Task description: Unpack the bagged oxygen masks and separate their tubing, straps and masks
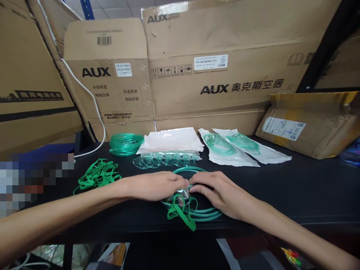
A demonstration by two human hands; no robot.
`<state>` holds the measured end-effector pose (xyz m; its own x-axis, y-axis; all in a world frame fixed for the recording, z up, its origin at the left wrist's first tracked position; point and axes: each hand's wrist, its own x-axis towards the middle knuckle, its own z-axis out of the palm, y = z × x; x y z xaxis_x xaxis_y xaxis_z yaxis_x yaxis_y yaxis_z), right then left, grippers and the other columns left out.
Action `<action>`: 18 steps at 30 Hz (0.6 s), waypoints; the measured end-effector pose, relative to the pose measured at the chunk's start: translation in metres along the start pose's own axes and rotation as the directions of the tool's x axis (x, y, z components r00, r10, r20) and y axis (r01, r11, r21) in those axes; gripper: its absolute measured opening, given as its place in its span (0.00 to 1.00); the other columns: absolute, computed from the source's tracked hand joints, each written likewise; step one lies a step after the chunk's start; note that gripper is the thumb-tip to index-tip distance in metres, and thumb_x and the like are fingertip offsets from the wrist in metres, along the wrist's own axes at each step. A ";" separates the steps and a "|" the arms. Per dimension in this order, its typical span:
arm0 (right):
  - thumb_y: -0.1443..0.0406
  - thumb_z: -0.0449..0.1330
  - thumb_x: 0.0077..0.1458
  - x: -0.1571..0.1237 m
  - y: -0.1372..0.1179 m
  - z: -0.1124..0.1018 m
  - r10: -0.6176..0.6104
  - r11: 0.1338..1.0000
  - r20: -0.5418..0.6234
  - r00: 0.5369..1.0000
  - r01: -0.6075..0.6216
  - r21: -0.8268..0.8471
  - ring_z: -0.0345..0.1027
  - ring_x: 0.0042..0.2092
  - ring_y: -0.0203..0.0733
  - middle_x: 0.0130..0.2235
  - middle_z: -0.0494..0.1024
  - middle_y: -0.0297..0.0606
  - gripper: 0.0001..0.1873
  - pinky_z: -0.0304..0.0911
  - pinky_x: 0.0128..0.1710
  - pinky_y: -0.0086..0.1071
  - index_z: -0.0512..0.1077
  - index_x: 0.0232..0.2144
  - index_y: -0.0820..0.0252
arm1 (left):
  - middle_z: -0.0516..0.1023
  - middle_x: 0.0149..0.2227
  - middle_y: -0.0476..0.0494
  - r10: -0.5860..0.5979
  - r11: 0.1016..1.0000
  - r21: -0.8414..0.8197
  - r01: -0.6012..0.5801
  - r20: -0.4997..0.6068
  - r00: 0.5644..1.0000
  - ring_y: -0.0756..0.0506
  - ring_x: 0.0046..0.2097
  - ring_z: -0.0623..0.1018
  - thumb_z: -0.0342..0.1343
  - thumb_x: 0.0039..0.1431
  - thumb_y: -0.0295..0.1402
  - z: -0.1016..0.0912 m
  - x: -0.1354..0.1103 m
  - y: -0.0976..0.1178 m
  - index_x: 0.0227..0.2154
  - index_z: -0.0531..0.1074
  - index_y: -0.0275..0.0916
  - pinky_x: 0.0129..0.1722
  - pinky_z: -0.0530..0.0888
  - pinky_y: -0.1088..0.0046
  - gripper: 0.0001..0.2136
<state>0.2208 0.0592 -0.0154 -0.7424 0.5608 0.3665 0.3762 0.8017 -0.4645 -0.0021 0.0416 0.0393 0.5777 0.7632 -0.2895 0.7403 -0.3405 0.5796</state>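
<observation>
A clear oxygen mask (184, 194) lies near the front of the black table, partly covered by my fingers. Its green elastic strap (181, 213) hangs loosely toward me. Coiled green tubing (206, 215) loops around and under the mask. My left hand (161, 185) reaches in from the left, its fingers closed on the mask's upper edge. From the other side, my right hand (215, 191) bends its thumb and fingertips together at the mask, above the tubing. Both sets of fingertips nearly meet, and the exact spot they pinch is partly hidden.
Green straps (98, 174) lie piled at left, behind them a tubing coil (126, 144). Nested clear masks (165, 159) sit before stacked white pouches (171, 139). Two packed pouches (229, 150) lie right of these. Cardboard boxes (180, 93) and a taped parcel (317, 131) line the back.
</observation>
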 end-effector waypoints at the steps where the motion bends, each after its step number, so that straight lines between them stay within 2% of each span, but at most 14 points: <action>1: 0.64 0.50 0.70 -0.001 0.001 0.001 0.002 1.000 -0.006 1.000 -0.002 -0.017 0.73 0.46 0.39 0.45 0.81 0.33 0.12 0.61 0.51 0.33 0.74 0.42 0.54 | 0.77 0.43 0.47 0.001 1.000 0.014 -0.001 0.001 1.000 0.45 0.44 0.73 0.38 0.70 0.42 -0.001 0.000 0.000 0.42 0.74 0.40 0.45 0.67 0.73 0.20; 5: 0.63 0.49 0.70 -0.002 0.002 0.004 -0.015 0.998 -0.041 0.999 0.012 -0.065 0.74 0.46 0.41 0.46 0.81 0.35 0.13 0.63 0.50 0.34 0.75 0.42 0.55 | 0.75 0.38 0.48 0.014 0.996 0.084 -0.014 -0.005 1.000 0.46 0.40 0.73 0.37 0.71 0.42 -0.002 -0.003 0.002 0.40 0.73 0.40 0.40 0.67 0.74 0.20; 7: 0.64 0.49 0.70 -0.003 0.002 0.004 -0.018 0.997 -0.046 0.999 0.015 -0.070 0.74 0.46 0.41 0.45 0.81 0.36 0.14 0.64 0.49 0.34 0.75 0.42 0.55 | 0.74 0.35 0.49 0.060 0.986 0.160 -0.054 -0.035 0.998 0.47 0.37 0.72 0.36 0.71 0.40 0.001 -0.007 0.002 0.38 0.72 0.40 0.38 0.67 0.74 0.19; 10: 0.65 0.49 0.70 -0.004 0.006 0.005 0.010 0.997 -0.048 0.999 -0.014 -0.076 0.74 0.45 0.42 0.43 0.81 0.37 0.14 0.65 0.49 0.36 0.75 0.43 0.55 | 0.75 0.36 0.47 0.194 0.908 0.399 -0.126 -0.135 0.972 0.45 0.37 0.74 0.38 0.72 0.38 0.009 -0.020 0.000 0.39 0.72 0.41 0.39 0.67 0.71 0.17; 12: 0.64 0.49 0.69 -0.005 0.010 0.004 0.039 0.995 -0.080 0.996 -0.046 -0.091 0.74 0.45 0.44 0.43 0.82 0.39 0.15 0.66 0.48 0.37 0.76 0.43 0.56 | 0.76 0.39 0.44 0.235 0.841 0.536 -0.069 -0.247 0.940 0.43 0.39 0.75 0.40 0.72 0.39 0.014 -0.033 -0.003 0.40 0.72 0.41 0.41 0.67 0.69 0.16; 15: 0.61 0.49 0.70 -0.003 0.009 0.002 0.071 0.989 -0.109 0.992 -0.084 -0.118 0.74 0.44 0.45 0.42 0.82 0.40 0.16 0.68 0.47 0.38 0.77 0.42 0.57 | 0.78 0.41 0.45 0.152 0.865 0.494 0.087 -0.422 0.894 0.43 0.41 0.77 0.41 0.72 0.43 0.014 -0.053 -0.009 0.42 0.73 0.44 0.42 0.67 0.69 0.16; 18: 0.57 0.50 0.70 0.002 0.002 -0.001 0.132 0.978 -0.056 0.990 -0.139 -0.154 0.75 0.44 0.45 0.41 0.82 0.39 0.17 0.68 0.47 0.39 0.77 0.42 0.56 | 0.80 0.44 0.49 0.045 0.931 0.338 0.135 -0.474 0.879 0.43 0.45 0.78 0.40 0.72 0.47 0.007 -0.060 -0.017 0.45 0.74 0.48 0.44 0.68 0.69 0.18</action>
<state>0.2209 0.0618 -0.0145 -0.6541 0.6721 0.3470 0.5564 0.7383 -0.3813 -0.0470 -0.0026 0.0414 0.3782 0.9162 0.1327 0.8837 -0.4000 0.2431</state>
